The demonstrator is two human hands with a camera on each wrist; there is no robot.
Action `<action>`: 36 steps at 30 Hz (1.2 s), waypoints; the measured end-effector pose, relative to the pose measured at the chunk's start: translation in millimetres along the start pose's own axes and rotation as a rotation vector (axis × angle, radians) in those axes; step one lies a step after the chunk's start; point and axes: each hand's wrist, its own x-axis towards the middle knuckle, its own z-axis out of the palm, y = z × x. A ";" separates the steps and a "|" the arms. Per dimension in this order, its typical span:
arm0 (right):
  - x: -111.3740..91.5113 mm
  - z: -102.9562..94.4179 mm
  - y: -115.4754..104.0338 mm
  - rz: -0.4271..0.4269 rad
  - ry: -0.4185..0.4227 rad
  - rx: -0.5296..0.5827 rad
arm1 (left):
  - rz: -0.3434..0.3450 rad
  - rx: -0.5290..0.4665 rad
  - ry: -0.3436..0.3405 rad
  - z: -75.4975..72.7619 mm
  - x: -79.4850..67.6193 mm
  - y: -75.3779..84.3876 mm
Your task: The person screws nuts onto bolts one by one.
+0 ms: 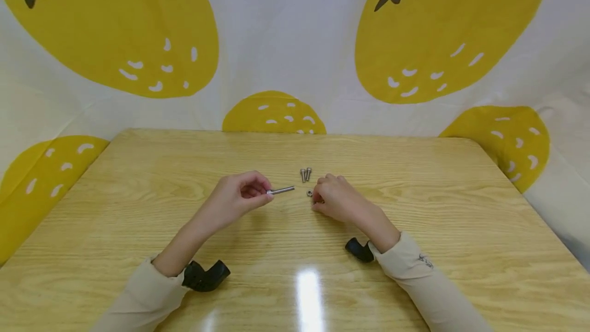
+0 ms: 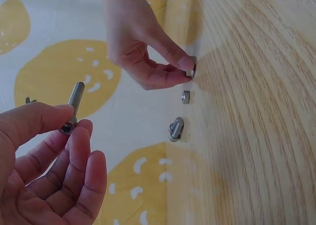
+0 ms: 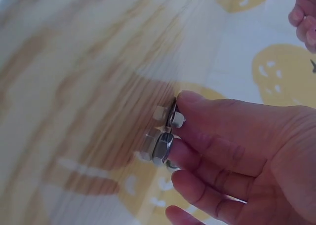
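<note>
My left hand (image 1: 235,193) holds a bolt (image 1: 283,189) above the table, its head pinched between thumb and fingers. The threaded shank points right in the head view and upward in the left wrist view. At the tabletop, my right hand (image 1: 338,198) has its thumb and index finger around a small metal nut (image 2: 190,73), largely hidden by the fingertips. Close beside those fingertips lies another nut (image 1: 310,193). A larger-looking hex nut (image 3: 162,148) shows by the index fingertip in the right wrist view. Just beyond, two shorter bolts (image 1: 306,174) lie side by side.
The wooden table (image 1: 161,168) reaches back to a white cloth (image 1: 286,29) with yellow fruit shapes. Black curved mounts sit at the left wrist (image 1: 206,276) and the right wrist (image 1: 359,250). Light reflects off the table's front middle.
</note>
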 end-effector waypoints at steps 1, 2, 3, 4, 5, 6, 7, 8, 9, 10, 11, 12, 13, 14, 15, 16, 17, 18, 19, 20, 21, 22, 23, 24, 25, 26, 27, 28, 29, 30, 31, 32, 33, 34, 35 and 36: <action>0.0 0.3 0.1 -0.006 0.005 -0.001 | 0.000 0.002 -0.001 0.2 0.0 0.5; -0.1 0.6 0.3 -0.011 0.009 -0.002 | 0.000 0.001 -0.003 0.4 -0.1 1.0; -0.2 0.9 0.4 -0.016 0.013 -0.002 | -0.001 -0.001 -0.005 0.6 -0.2 1.5; -0.3 1.1 0.3 -0.022 0.017 -0.001 | -0.002 -0.002 -0.008 0.8 -0.3 2.0; -0.5 1.3 0.2 -0.029 0.021 -0.002 | -0.002 -0.003 -0.010 1.0 -0.5 2.3; -0.6 1.3 -0.1 -0.037 0.025 -0.003 | -0.002 -0.002 -0.012 1.1 -0.7 2.6; -0.8 1.3 -0.4 -0.043 0.027 -0.003 | -0.003 -0.002 -0.014 1.2 -0.9 2.8; -0.9 1.2 -0.7 -0.051 0.031 0.000 | -0.004 -0.003 -0.015 1.2 -1.2 3.0; -0.9 1.1 -1.0 -0.058 0.034 0.003 | -0.006 -0.001 -0.015 1.2 -1.4 3.1; -0.9 0.9 -1.3 -0.064 0.037 0.009 | -0.006 0.000 -0.015 1.1 -1.6 3.1; -0.9 0.9 -1.5 -0.069 0.038 0.013 | -0.005 0.001 -0.014 1.1 -1.6 3.1; -0.8 0.7 -1.6 -0.072 0.041 0.020 | -0.005 0.002 -0.015 1.1 -1.6 3.1; -0.7 0.6 -1.6 -0.077 0.043 0.025 | -0.004 0.001 -0.016 1.2 -1.6 3.0; -0.3 0.8 -1.6 -0.078 0.044 0.034 | -0.003 0.002 -0.017 1.2 -1.6 2.9; 0.0 0.9 -1.5 -0.080 0.044 0.042 | -0.003 0.001 -0.019 1.3 -1.6 2.7; 0.3 0.9 -1.4 -0.080 0.044 0.051 | -0.003 0.000 -0.020 1.4 -1.6 2.5; 0.6 1.0 -1.3 -0.081 0.042 0.060 | -0.003 -0.001 -0.021 1.4 -1.7 2.5; 0.8 0.9 -1.1 -0.081 0.040 0.070 | -0.003 -0.002 -0.022 1.5 -1.8 2.5; 0.9 1.0 -0.7 -0.082 0.037 0.078 | -0.002 -0.004 -0.023 1.6 -1.8 2.6; 1.0 0.9 -0.4 -0.077 0.033 0.091 | -0.003 -0.004 -0.023 1.7 -1.8 2.7; 1.0 0.7 0.2 -0.073 0.030 0.106 | -0.003 -0.004 -0.024 1.8 -1.8 2.9; 1.1 0.3 0.9 -0.067 0.027 0.129 | -0.004 -0.004 -0.023 1.9 -1.8 3.0; 0.9 -0.4 1.9 -0.064 0.025 0.157 | -0.005 -0.004 -0.022 2.1 -1.7 3.0; 0.6 -1.5 3.2 -0.066 0.027 0.191 | -0.007 -0.003 -0.020 2.3 -1.7 3.0; 0.0 -2.9 4.8 -0.068 0.030 0.228 | -0.007 -0.001 -0.018 2.7 -1.6 2.9; -1.1 -5.1 6.4 -0.067 0.034 0.278 | -0.007 0.000 -0.019 3.0 -1.4 2.9; -2.8 -7.2 8.7 -0.070 0.040 0.331 | -0.007 0.000 -0.019 3.4 -1.3 2.9; -5.0 -9.8 11.1 -0.074 0.046 0.383 | -0.006 0.000 -0.020 3.8 -1.2 3.0; -7.9 -12.5 13.7 -0.082 0.055 0.433 | -0.003 0.000 -0.019 4.4 -1.1 3.0; -10.5 -14.7 16.6 -0.088 0.066 0.483 | 0.000 0.002 -0.018 4.9 -1.0 3.2; -13.5 -16.8 19.3 -0.089 0.073 0.535 | 0.004 0.001 -0.016 5.5 -1.0 3.7; -16.6 -18.6 21.6 -0.088 0.078 0.590 | 0.011 0.002 -0.017 6.0 -1.2 4.1; -19.6 -20.2 23.4 -0.085 0.085 0.640 | 0.014 0.000 -0.014 6.8 -1.4 4.8; -22.5 -21.6 24.6 -0.081 0.089 0.694 | 0.019 -0.001 -0.012 7.7 -1.3 5.3; -25.1 -22.2 25.8 -0.079 0.095 0.746 | 0.024 -0.005 -0.012 8.9 -1.2 5.9; -27.7 -22.5 26.6 -0.070 0.097 0.798 | 0.030 -0.009 -0.014 10.2 -1.0 6.8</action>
